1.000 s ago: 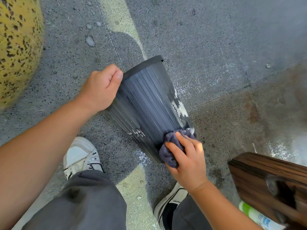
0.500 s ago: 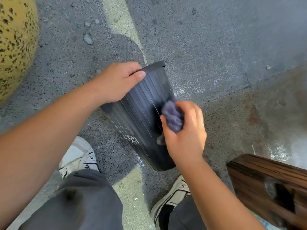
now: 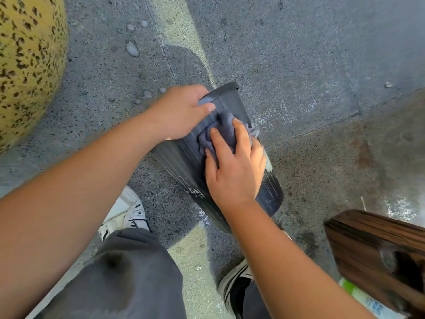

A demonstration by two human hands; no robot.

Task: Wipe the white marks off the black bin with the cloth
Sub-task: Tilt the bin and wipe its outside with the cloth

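Black bin lay tilted on its side over the pavement, one bin only, its long axis running from upper left to lower right. Its rimmed open end pointed away and up; its closed base sat nearest the person's feet. One greyish-purple cloth was bunched on the ribbed side wall, in its upper half.

Two hands were at work. The left hand gripped the rim, fingers curled over the edge and thumb on the outside wall. The right hand pressed the cloth against the bin, its fingers bent over the fabric and holding it. White marks showed low on the wall, and a further pale patch lay just right of the right hand.

Two shoes were visible, one white and one dark with white stripes. Open pavement spread above and to the right of the bin. A speckled yellow boulder stood well apart at left, and a dark wooden piece crowded the lower right.
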